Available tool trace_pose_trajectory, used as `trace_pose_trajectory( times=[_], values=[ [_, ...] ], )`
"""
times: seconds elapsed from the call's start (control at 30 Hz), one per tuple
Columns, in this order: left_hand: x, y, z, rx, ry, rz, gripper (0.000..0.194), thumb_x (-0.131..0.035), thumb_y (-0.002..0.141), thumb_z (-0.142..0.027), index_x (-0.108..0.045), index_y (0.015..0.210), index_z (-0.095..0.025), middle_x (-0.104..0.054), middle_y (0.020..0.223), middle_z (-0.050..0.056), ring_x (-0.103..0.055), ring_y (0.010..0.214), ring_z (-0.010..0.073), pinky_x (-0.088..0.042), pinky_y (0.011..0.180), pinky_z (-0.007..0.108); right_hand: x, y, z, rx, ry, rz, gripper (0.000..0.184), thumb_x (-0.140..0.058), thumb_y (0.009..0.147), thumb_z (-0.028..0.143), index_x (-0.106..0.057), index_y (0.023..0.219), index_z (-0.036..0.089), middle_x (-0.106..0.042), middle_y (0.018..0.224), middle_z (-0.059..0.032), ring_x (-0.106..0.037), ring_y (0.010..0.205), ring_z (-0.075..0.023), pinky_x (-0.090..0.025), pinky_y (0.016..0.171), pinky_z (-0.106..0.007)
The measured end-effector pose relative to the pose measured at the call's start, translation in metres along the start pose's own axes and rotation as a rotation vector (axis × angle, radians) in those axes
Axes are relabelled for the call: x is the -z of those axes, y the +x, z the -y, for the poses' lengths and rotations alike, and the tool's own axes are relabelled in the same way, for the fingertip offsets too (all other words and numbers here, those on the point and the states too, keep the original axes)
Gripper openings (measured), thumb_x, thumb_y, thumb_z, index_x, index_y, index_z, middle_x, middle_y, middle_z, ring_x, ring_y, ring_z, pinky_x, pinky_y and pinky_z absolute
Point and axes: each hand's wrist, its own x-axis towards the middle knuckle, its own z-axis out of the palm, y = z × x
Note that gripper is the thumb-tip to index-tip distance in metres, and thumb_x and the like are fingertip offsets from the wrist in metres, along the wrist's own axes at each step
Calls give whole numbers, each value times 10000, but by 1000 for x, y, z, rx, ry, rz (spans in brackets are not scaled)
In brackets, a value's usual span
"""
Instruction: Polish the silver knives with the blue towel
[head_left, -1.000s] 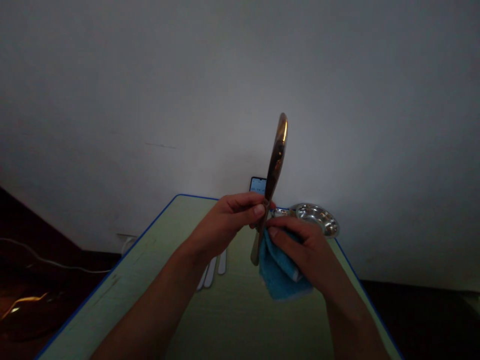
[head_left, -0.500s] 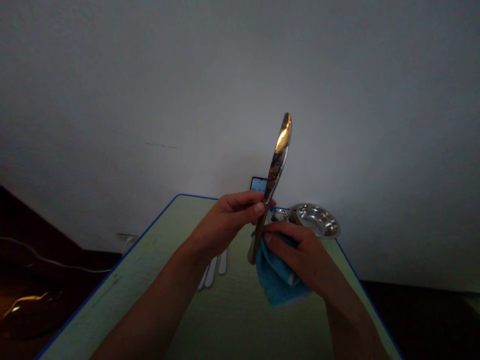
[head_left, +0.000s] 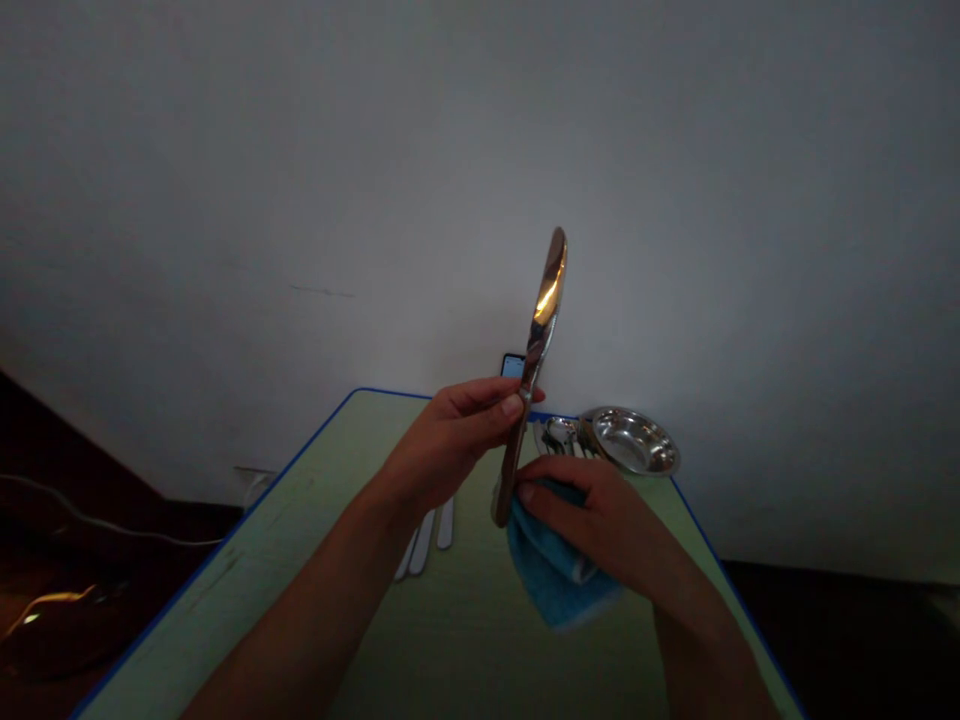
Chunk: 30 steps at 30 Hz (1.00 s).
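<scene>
Cloth [head_left: 551,572], in grip of right hand [head_left: 589,508], now lower along knife [head_left: 545,310] in pinch of left hand [head_left: 454,430]

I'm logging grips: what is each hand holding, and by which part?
Left hand: a table knife, pinched where blade meets handle. Right hand: a blue cloth, gripped by its upper part.

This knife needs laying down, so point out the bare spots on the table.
The table looks bare on the left, between its blue edge and the left forearm, and in the near middle, between that and the right forearm, below the blue cloth. Crowded: the far right, with metal bowl and cutlery, and by the left hand, where handles lie.
</scene>
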Motion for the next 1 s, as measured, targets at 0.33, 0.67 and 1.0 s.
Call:
trace_pose_trajectory(
  times=[0.33, 0.67, 1.0],
  values=[
    [2, -2, 4, 113, 95, 41, 196, -738, 720, -275, -722, 866, -145, -664, 740, 22, -565, 656, 100, -441, 655, 231, 11, 4, -4, -67, -31, -430, 310, -566, 831, 428, -650, 1065, 242, -698, 988, -57, -634, 864, -214, -494, 731, -367],
    [6, -1, 5, 154, 175, 136, 163, -684, 777, -272, -716, 880, -150, -675, 795, 35, -572, 690, 106, -432, 633, 215, 10, 6, -11, -2, 273, -719, 295, -599, 818, 438, -576, 1042, 247, -658, 961, -32, -608, 810, -169, -490, 655, -291],
    [8, -1, 6, 129, 203, 86, 175, -691, 763, -265, -720, 896, -156, -685, 802, 38, -574, 692, 116, -432, 641, 228, 8, 6, -10, 47, 440, -786, 270, -637, 798, 413, -545, 999, 258, -626, 911, -3, -585, 736, -136, -469, 567, -223]
  ],
)
